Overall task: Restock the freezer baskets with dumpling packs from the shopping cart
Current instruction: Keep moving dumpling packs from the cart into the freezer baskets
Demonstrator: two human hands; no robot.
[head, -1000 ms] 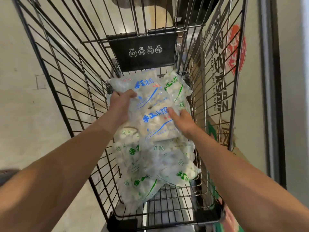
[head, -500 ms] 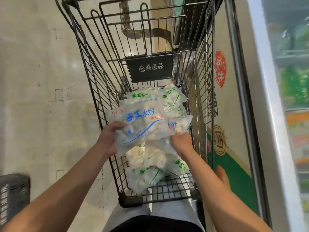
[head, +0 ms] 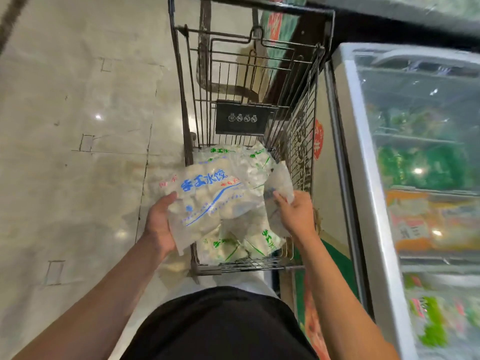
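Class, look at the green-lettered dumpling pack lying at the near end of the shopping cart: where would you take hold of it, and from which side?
Come from above, since the shopping cart walls it in. Grip the green-lettered dumpling pack by its two short edges, where the film is flat; its lumpy, slack middle would probably sag. The left hand and right hand hold the blue-lettered dumpling pack that way.

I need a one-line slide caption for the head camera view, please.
Both hands, left hand and right hand, hold a blue-print dumpling pack above green-print packs in the shopping cart, beside the freezer.
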